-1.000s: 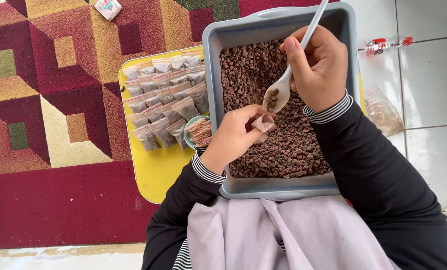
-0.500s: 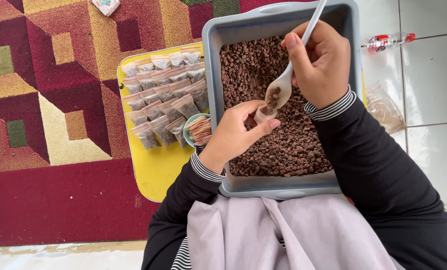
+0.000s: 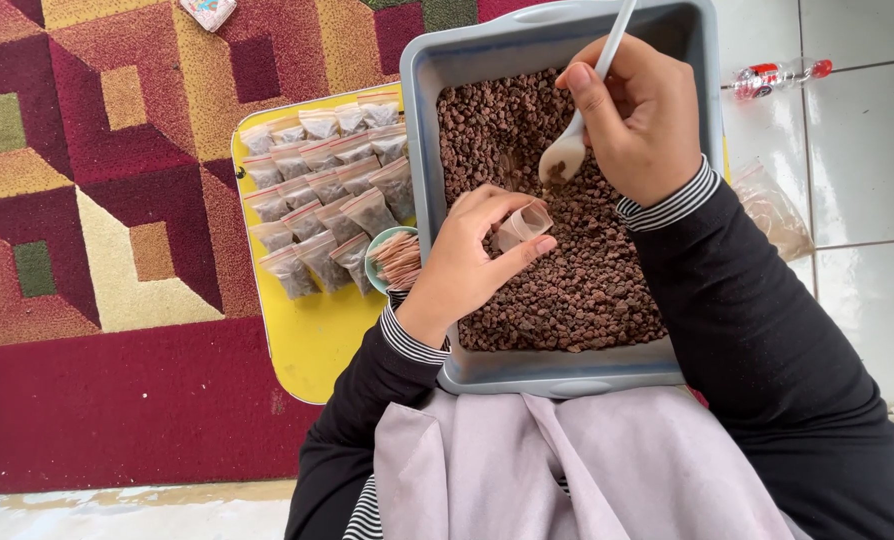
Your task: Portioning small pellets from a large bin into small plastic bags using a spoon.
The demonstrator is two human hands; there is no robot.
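While a grey cloth (image 3: 557,470) lies across the lap nearest the camera, a grey tray (image 3: 567,372) is set just beyond it, filled with brown pellets (image 3: 587,290). Above the pellets the left hand (image 3: 467,265) is closed on a small clear bag (image 3: 524,224), pinched between thumb and fingers with its mouth turned toward the spoon. The right hand (image 3: 642,120) is closed around the handle of a white spoon (image 3: 577,130), whose bowl is held at the pellet surface just beyond the bag; a few pellets appear to lie in the bowl.

The step in hand is judged to be scooping: the spoon is being loaded and the bag is held ready beside it. The next move would call for the bag mouth to be kept open and steady, and for the spoon to be brought level over it, so that pellets are not spilled back into the tray.

To the left of the tray a yellow board (image 3: 317,340) rests on a patterned rug (image 3: 97,200). On the board, filled bags (image 3: 327,190) are laid in overlapping rows, and a small bowl (image 3: 395,258) of thin strips stands beside them. Farther right, a small bottle (image 3: 777,75) lies on the tiled floor (image 3: 867,170).
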